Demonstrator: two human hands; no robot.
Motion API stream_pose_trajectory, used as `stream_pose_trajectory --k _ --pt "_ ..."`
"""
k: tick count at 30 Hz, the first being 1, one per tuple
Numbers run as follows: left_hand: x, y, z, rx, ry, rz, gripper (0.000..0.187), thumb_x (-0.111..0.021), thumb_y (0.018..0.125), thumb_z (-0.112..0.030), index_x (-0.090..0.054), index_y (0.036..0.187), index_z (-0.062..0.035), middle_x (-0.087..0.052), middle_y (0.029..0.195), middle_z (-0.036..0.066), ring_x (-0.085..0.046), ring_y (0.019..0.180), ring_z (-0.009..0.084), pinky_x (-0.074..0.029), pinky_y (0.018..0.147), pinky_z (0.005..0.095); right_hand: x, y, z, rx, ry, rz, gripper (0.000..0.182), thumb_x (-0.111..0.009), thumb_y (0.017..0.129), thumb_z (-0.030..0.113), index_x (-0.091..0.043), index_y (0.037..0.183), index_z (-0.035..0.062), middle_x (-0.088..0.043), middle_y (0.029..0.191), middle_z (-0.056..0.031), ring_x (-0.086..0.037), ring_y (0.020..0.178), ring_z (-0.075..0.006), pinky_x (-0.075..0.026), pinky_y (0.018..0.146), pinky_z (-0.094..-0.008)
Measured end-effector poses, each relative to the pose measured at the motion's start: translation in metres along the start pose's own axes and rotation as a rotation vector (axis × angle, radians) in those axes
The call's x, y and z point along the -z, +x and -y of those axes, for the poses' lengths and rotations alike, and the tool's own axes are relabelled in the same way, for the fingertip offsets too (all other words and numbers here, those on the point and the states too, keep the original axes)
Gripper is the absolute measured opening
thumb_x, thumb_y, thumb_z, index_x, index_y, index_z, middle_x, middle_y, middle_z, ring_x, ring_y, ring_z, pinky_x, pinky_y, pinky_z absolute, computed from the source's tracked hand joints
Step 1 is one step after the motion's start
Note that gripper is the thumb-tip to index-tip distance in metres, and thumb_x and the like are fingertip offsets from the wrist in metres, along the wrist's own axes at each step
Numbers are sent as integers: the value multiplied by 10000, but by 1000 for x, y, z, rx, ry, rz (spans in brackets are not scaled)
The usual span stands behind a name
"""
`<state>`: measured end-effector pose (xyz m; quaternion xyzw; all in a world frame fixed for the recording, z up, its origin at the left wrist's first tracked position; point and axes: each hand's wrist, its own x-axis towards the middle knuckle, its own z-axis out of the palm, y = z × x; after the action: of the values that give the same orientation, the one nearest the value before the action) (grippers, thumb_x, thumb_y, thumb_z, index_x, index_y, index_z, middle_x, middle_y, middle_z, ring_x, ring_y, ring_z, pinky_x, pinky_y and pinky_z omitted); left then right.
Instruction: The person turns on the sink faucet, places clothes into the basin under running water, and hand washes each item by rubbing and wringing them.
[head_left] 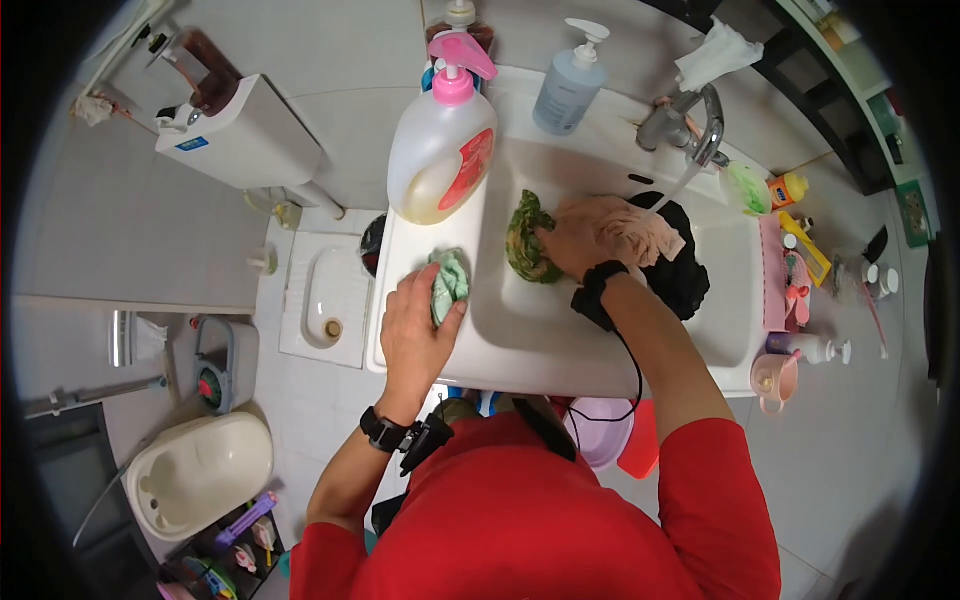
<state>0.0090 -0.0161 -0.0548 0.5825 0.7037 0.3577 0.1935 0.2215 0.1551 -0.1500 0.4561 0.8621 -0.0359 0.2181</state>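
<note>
My left hand (pixel 412 325) rests on the sink's left ledge, its fingers closed round a crumpled pale green cloth (pixel 450 288). Down in the white basin (pixel 520 330), my right hand (pixel 575 245) grips a bunched green-and-brown patterned cloth (pixel 528 238); some of its fingers are hidden. Just right of that hand lies a wrinkled pinkish-beige cloth (pixel 640 232). A black cloth (pixel 688 275) is heaped partly beneath it. Water runs from the faucet (pixel 712 130) onto these two cloths.
A large detergent bottle with a pink pump (pixel 440 150) stands on the left ledge. Behind the basin is a bluish soap dispenser (pixel 570 85). A pink cup (pixel 775 380) and several bottles line the right side. A black cord (pixel 635 375) hangs from my right wrist over the front edge.
</note>
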Motion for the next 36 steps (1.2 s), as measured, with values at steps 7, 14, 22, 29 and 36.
stream_pose_trajectory --k 7,14,22,29,36 --pt "23 -1 -11 -268 258 -172 456 -652 727 -117 -506 1156 -67 -500 1173 139 -450 1101 323 -377 904 403 31 -54 -53 18 354 -589 267 -671 678 173 -600 926 102 -545 982 -103 -540 918 -290 -445 760 -388" --pt "-36 22 -90 -12 -479 318 484 -649 755 -100 -463 1196 -30 -493 1199 101 -498 1066 212 -475 770 308 120 -111 -85 -180 607 -709 297 -715 575 52 -610 845 116 -501 939 -96 -507 932 -288 -441 771 -360" --pt "-187 91 -73 -56 -553 400 441 -651 735 -62 -526 1153 -1 -614 1004 90 -580 887 144 -483 725 255 96 -138 -104 -207 946 -788 276 -691 624 82 -653 896 99 -516 873 -100 -546 790 -227 -457 710 -323" --pt "-137 98 -121 -75 -249 56 288 -660 723 -259 -647 947 -79 -631 845 117 -604 761 276 -463 669 350 43 -131 -152 -513 1095 -908 169 -656 675 104 -661 843 86 -522 790 -78 -513 691 -195 -428 631 -284" --pt "-119 87 -147 -191 -98 124 399 -690 689 -289 -613 1018 -76 -580 909 115 -587 808 276 -460 695 360 59 -136 -172 -428 770 -1414 136 -622 744 80 -614 880 86 -519 846 -83 -538 746 -239 -439 656 -316"
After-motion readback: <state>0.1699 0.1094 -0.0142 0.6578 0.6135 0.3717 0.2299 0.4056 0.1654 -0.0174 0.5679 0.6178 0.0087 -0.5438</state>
